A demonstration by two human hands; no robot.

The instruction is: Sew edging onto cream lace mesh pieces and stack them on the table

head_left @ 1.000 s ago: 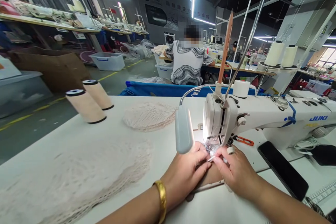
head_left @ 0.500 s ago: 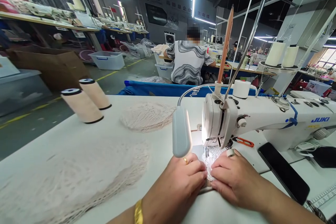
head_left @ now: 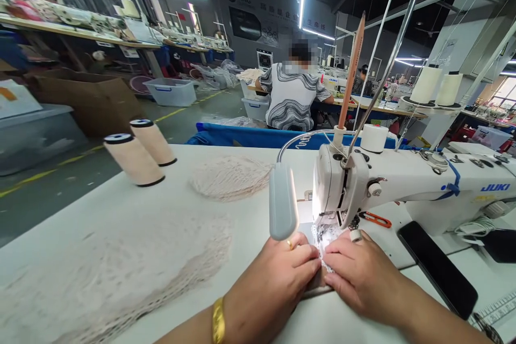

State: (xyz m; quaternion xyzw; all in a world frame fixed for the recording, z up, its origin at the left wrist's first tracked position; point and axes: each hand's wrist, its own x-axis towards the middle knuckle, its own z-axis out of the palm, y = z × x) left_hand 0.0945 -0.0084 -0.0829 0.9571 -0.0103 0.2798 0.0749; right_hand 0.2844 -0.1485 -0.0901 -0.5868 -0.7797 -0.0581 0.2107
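Observation:
White lace (head_left: 328, 234) lies beneath the needle area of a white sewing machine (head_left: 382, 172), lit brightly by a small grey lamp (head_left: 282, 201). On its left edge my left hand (head_left: 282, 274) is closed, fingertips pressed on the lace at the front of the machine bed. My right hand (head_left: 363, 274) grips the lace from the right, thumb and fingers bunched close to my left fingertips. The needle tip and presser foot are hard to make out in the glare. A pencil (head_left: 352, 72) stands upright on the machine head.
Lace pieces (head_left: 229, 177) and a larger lace pile (head_left: 133, 269) lie left on the table. Two thread cones (head_left: 135, 161) stand behind them. Right of my hands are an orange-handled cutter (head_left: 375, 219), a black phone (head_left: 437, 269) and a ruler (head_left: 497, 306). A co-worker (head_left: 291, 94) sits ahead.
The lace between my hands has moved further under the machine, with less of it showing in front. Both hands stay nearly in place; the whole view has shifted slightly.

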